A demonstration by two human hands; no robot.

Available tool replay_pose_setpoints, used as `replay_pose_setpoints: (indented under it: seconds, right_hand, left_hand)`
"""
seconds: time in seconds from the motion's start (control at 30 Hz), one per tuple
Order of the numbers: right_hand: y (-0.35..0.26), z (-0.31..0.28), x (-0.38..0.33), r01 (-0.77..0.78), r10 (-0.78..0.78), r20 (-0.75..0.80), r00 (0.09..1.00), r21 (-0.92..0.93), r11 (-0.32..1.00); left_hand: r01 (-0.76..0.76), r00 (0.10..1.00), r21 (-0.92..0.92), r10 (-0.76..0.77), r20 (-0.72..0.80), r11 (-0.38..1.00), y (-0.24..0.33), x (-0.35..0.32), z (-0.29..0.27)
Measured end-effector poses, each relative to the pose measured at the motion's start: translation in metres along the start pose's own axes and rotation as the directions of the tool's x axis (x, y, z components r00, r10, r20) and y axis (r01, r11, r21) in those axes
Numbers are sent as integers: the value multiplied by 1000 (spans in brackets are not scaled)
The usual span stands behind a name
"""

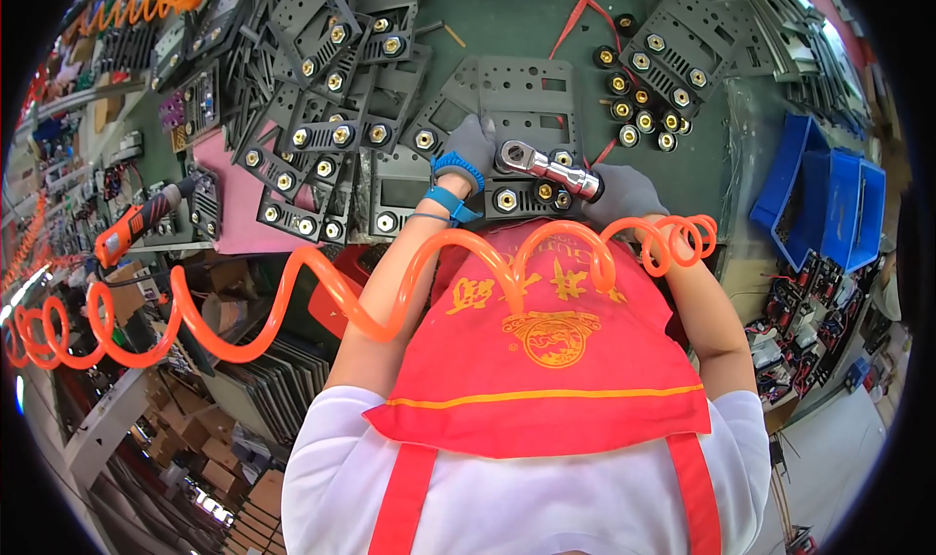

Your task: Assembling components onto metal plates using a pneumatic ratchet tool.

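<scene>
Ratchet wrench (551,171): it is lying straight ahead of me across a dark plate (556,138), its long silver body slanting from a far-left head to a near-right tail end.
Right hand (626,192): my gloved fingers are wrapping round that tail end, and this hand is carrying the tool.
Left hand (470,151): it is resting on the plate just left of the wrench head, fingers bent together; I cannot tell whether they are pinching an edge or only pressing.
Wrench head: it is sitting between my hands, nearer the left one and pointing toward it.
Hex nuts (505,200): several are showing on the near side of the tool, with one more just beyond its body.
Orange coiled hose (336,287): it is looping from the left across my red apron (604,370) and right wrist; I am not making out where it joins anything.
Worktop (487,23): plates are piling up on the left, round black feet (644,122) clustering on the right.
Hidden: the head is covering whatever is beneath it, and overlapping plates are blurring where mine ends.
</scene>
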State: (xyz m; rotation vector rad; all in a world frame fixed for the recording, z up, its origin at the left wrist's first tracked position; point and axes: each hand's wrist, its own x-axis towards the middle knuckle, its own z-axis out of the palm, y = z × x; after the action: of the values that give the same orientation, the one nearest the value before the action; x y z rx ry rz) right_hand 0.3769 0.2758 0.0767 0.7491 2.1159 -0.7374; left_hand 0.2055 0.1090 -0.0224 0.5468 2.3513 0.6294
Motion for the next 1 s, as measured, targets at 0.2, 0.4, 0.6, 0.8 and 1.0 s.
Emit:
replay_pose_setpoints:
  seconds: [0.2, 0.4, 0.6, 0.8, 1.0]
  right_hand:
    - [-1, 4, -5, -19, 18, -20, 1000, -18, 1000]
    - [-5, 4, -6, -48, 48, -45, 998, -8, 999]
    - [-7, 9, -3, -35, 34, -29, 999, -44, 998]
    - [-7, 14, -2, -59, 58, -23, 998, -67, 996]
    - [-8, 5, -23, -56, 59, -87, 994, 37, 998]
  left_hand:
    - [67, 996, -20, -68, -54, 998, 2, -11, 6]
    - [103, 985, -84, -113, -128, 991, 0, -13, 12]
    - [96, 982, -79, -108, -157, 992, -14, -15, 21]
    - [40, 982, -55, -50, -181, 998, -11, -19, 18]
    - [57, 974, -67, -71, -215, 996, -10, -4, 13]
